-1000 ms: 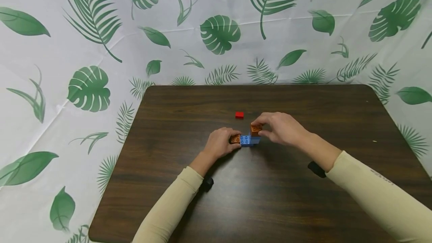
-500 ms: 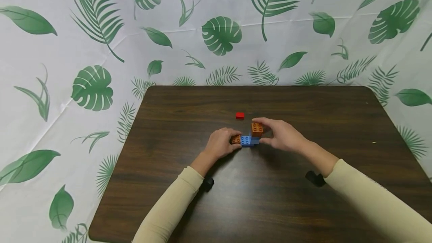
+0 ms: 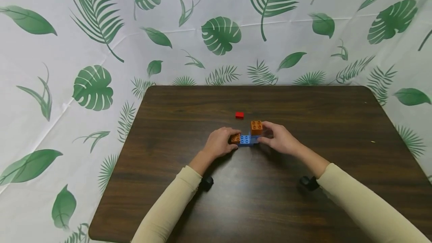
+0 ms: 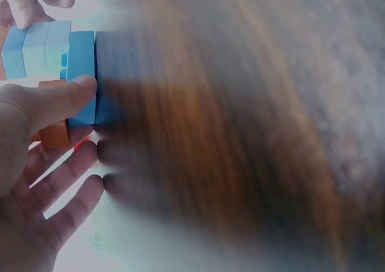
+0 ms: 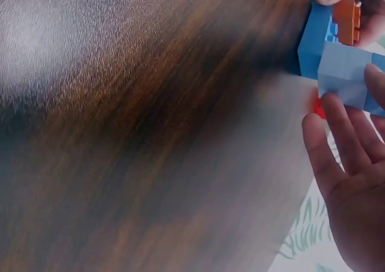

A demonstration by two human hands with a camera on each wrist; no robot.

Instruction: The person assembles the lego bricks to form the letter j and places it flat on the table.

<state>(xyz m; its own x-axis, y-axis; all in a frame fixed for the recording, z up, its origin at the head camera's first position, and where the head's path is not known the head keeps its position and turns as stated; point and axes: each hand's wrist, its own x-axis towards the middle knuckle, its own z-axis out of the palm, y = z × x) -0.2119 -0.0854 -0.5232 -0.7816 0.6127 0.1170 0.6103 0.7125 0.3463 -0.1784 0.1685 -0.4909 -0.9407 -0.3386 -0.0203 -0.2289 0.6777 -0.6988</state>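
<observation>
Head view: near frame centre on the dark wooden tabletop [image 3: 270, 205], a small brick assembly [image 3: 246, 136], partly hidden by both hands. Blue brick [image 3: 245, 140] low in the middle, four studs showing; its ends covered by fingers. Two orange bricks counted: one [image 3: 235, 138] at the left end, mostly tucked under the left hand [image 3: 219, 143], and one [image 3: 256, 127] raised at the right end, four studs on top. Left fingers curled around the left end of the assembly, gripping it. Right hand [image 3: 281, 140] pinching the right end, thumb low by the blue, fingers behind the raised orange brick. One red brick [image 3: 239, 115] lying alone just above the assembly, apart from it. Leaf-print cloth [image 3: 219, 33] filling the upper frame.

Left wrist view: blurred, tabletop smeared across most of the frame. At upper left, blue brick [image 4: 81, 73] with paler blue faces beside it, thumb laid across it, a sliver of orange [image 4: 55, 135] below; other fingers [image 4: 72, 194] spread loosely underneath. Hand cut off by the left edge.

Right wrist view: likewise blurred. At upper right, blue brick [image 5: 316, 40], orange brick [image 5: 347, 20] against it, a speck of red [image 5: 319, 106] possibly the lone brick. Right fingers [image 5: 337, 145] mostly straight here, cut off by the frame edge.
</observation>
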